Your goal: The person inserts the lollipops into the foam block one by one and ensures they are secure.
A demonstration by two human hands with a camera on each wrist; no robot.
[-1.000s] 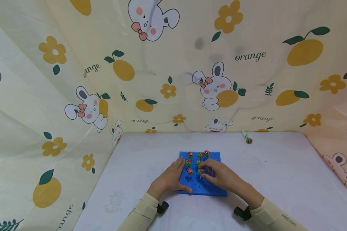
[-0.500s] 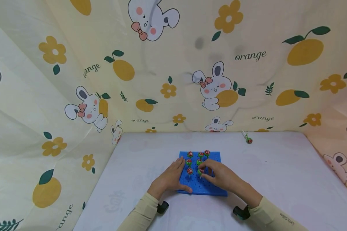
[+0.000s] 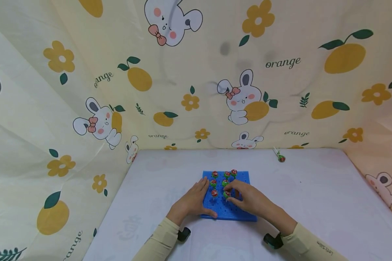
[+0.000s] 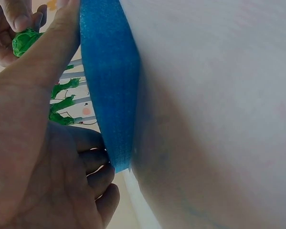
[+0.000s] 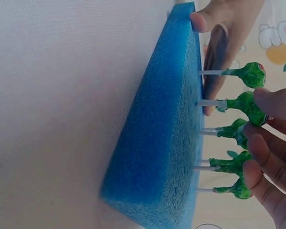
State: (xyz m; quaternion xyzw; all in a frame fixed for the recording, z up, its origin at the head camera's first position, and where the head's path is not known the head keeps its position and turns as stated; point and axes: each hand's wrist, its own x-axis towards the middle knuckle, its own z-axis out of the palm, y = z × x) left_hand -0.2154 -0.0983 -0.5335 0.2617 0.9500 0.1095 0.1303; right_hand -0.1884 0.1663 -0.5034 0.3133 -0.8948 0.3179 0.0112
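A blue foam board (image 3: 236, 214) dotted with small holes lies flat. Several lollipops in green and red wrappers, one of them the near-left lollipop (image 3: 214, 193), stand upright with their white sticks in it. My right hand (image 3: 253, 198) pinches the wrapped head of the front lollipop (image 5: 250, 106) of the second row between thumb and fingers; its stick meets the board's top face in the right wrist view. Along the board's left side rests my left hand (image 3: 192, 200), fingers stretched on the edge and thumb at the front corner.
One loose lollipop (image 3: 281, 158) lies far back to the right on the white table (image 3: 163, 174). Behind the table hangs a patterned curtain (image 3: 183, 65) with rabbits and oranges. Each sleeve has a dark wrist camera near the cuff.
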